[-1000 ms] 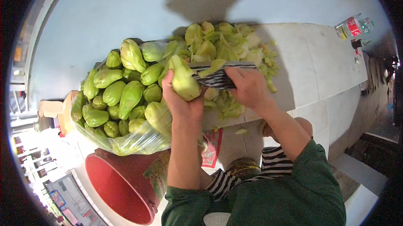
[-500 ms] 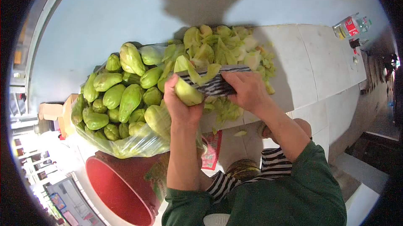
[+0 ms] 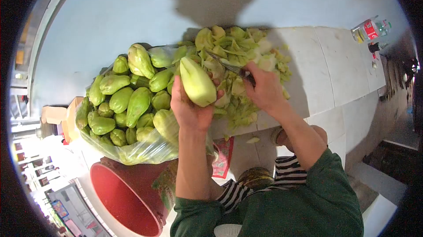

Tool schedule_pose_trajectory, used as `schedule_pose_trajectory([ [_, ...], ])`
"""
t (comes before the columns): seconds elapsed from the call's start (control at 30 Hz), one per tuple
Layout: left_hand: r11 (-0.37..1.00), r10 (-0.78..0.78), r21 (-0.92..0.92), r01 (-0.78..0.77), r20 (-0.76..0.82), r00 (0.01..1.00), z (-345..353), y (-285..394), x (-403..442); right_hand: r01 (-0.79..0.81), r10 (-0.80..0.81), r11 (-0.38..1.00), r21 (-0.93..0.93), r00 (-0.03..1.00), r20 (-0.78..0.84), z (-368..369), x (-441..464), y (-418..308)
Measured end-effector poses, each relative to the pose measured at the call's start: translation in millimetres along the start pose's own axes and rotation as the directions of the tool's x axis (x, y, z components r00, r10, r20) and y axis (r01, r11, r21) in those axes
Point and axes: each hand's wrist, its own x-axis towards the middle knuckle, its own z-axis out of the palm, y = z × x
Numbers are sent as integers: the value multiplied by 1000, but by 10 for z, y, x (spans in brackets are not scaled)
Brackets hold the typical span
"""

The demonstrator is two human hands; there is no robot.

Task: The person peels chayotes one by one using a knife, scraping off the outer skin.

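My left hand (image 3: 192,110) is wrapped round a pale green peeled chayote (image 3: 197,83), its narrower end pointing up and away. To its right, my right hand (image 3: 265,88) grips a knife (image 3: 231,67), seen nearly edge-on, with its tip up and to the left. The blade is apart from the chayote. Behind and below the blade lies a heap of peelings (image 3: 240,45) on the tiled ledge. Unpeeled chayotes (image 3: 139,102) fill a clear plastic bag (image 3: 141,152) on the left.
A red bucket (image 3: 125,197) stands below the bag at the lower left, near a cardboard box (image 3: 70,120). On the right part of the tiled ledge (image 3: 321,67) lies a plastic bottle (image 3: 370,30) with a red label. My knees in striped cloth are below.
The knife has come off the chayote and turned from broad side to nearly edge-on. A strip of peel that hung at the blade is gone from it. The chayote now shows whole in my left hand.
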Motion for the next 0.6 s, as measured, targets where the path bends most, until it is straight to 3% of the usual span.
schedule_pose_trajectory([
  [0.03,1000,3,0,-3,0,1000,-2,6,-1,34,-33,998,48,999,-28,-1,-10,-4],
  [0.1,976,83,206,-75,-28,996,-8,15,-5,67,-62,993,97,996,-58,1,-29,-4],
  [0.2,954,161,241,-178,90,983,21,-2,-3,86,-78,991,103,994,-77,-19,-42,1],
  [0.33,923,237,292,-252,87,968,-14,-66,45,102,-92,990,103,991,-94,-98,-44,-44],
  [0.4,793,382,460,-399,134,914,-70,-94,77,124,-112,989,86,986,-124,-119,-49,-52],
  [0.6,699,429,578,-421,133,894,-85,-106,95,171,-163,985,24,965,-204,-138,-41,-56],
])
